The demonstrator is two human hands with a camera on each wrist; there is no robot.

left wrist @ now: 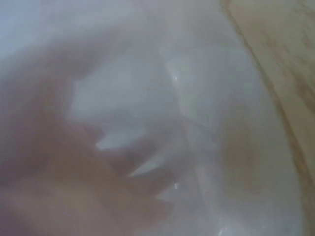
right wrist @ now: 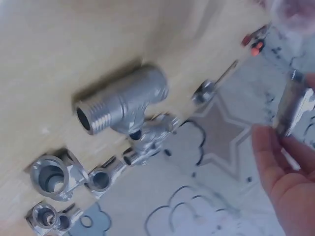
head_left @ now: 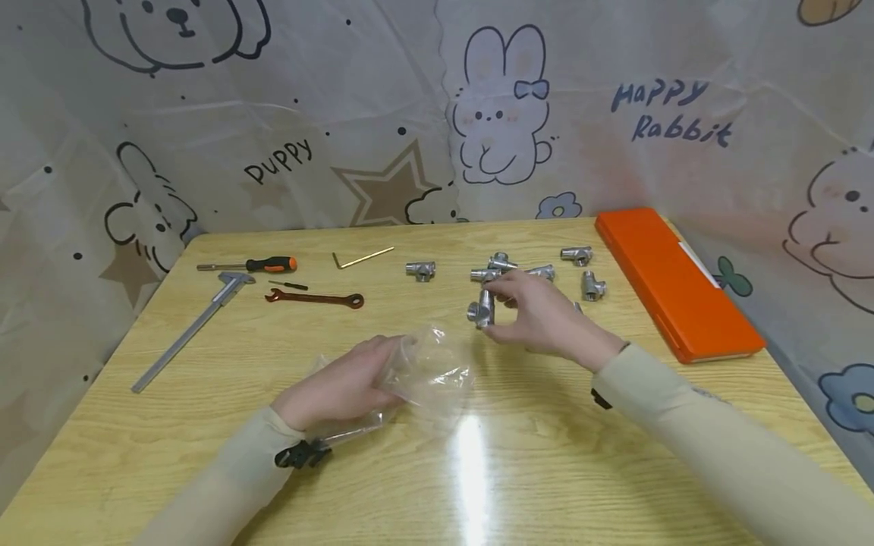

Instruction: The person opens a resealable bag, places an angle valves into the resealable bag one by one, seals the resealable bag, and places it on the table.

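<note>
1. Head view: the pale sleeves (head_left: 724, 444) lie nearest. Beyond them, the left grip (head_left: 344, 387) holds a clear plastic bag (head_left: 437, 379) over the surface (head_left: 560, 470). Near it, the right grip (head_left: 546, 315) pinches a metal tee fitting (head_left: 483, 311) between thumb and fingers; loose fittings (head_left: 423, 271) lie beyond.
2. Left wrist view: the bag's film fills the foreground, with blurred fingers showing through; how tightly they close cannot be told here. The bag should handle as light, limp and slippery, best taken by its edge.
3. Right wrist view: loose fittings show their hollow ends, one threaded. The pinched tee fitting is at the right edge. It looks stiff, sturdy, fairly heavy for its bulk and rather slick; its plain body should give the surest hold, clear of any threads.
</note>
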